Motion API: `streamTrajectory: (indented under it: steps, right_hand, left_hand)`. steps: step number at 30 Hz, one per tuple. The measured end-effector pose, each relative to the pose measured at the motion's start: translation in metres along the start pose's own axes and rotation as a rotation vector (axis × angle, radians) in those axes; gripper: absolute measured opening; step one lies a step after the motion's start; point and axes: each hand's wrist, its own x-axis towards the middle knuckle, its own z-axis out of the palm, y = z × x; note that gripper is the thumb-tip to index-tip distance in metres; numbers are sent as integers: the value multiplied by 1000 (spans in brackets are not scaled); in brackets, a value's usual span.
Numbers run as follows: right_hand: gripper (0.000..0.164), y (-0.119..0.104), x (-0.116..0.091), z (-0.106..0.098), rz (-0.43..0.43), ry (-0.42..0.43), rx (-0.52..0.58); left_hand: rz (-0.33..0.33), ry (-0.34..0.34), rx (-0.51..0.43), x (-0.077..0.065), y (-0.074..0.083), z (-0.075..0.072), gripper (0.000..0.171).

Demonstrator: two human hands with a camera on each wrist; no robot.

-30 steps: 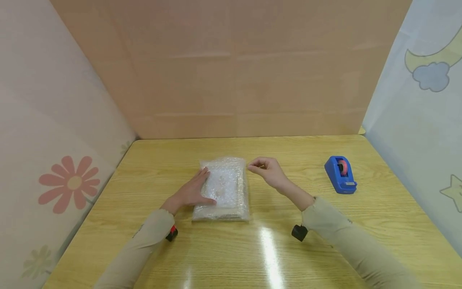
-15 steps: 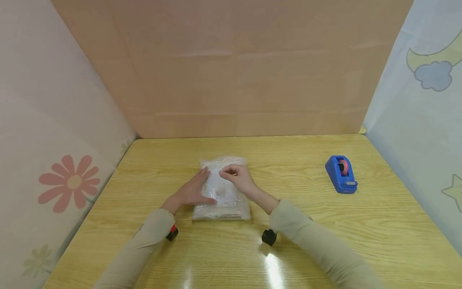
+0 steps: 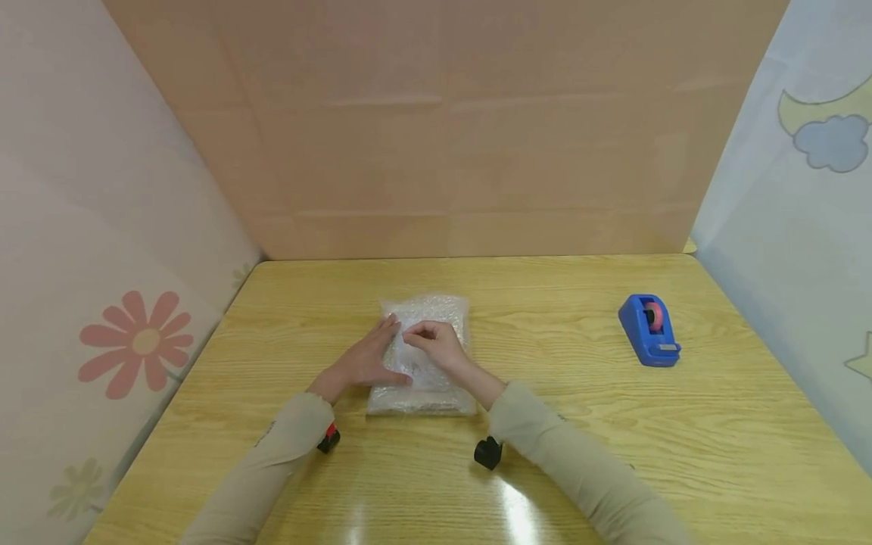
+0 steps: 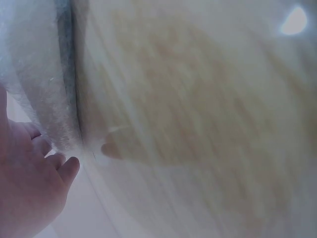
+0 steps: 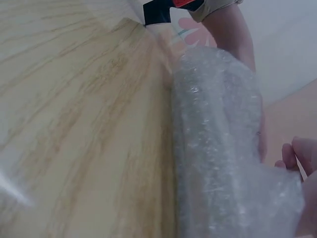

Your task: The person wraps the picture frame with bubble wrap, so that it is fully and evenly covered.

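A flat package in clear bubble wrap (image 3: 436, 306) lies on the wooden table, with a whitish rectangle showing through. My left hand (image 3: 364, 359) rests on its left side with thumb and fingers spread. Over the middle of the package is my right hand (image 3: 441, 347), its thumb and index fingertips together. What lies between those fingertips is too small to tell. In the right wrist view the bubble wrap (image 5: 213, 148) has a raised flap near the right hand (image 5: 304, 158). In the left wrist view the left hand (image 4: 34, 183) is beside the wrapped package (image 4: 44, 74).
A blue tape dispenser (image 3: 643, 329) with a pink roll core stands at the right of the wooden table (image 3: 559, 303). A brown panel (image 3: 443, 151) rises behind the table, and pale decorated walls flank both sides. Light glares near the table's front.
My right hand has moved left, from beside the package's right edge to above its middle, fingertips still together. The left hand has kept its place on the package.
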Motion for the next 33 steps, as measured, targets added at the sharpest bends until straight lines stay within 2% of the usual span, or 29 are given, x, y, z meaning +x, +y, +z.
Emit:
streamTrajectory:
  steps: [6,11,20,33]
  right_hand:
    - [12,9,5,1,12,28,-42]
    - [12,15,6,0,-11,38,-85]
    - [10,16,4,0,-19,65,-182]
    - [6,19,1,3,-111,122,-302]
  left_hand:
    - [8,5,3,0,2,0,110]
    - [8,11,1,0,3,-1,110]
    - [-9,5,13,-1,4,-1,110]
    - [-10,3,14,-1,2,-1,112]
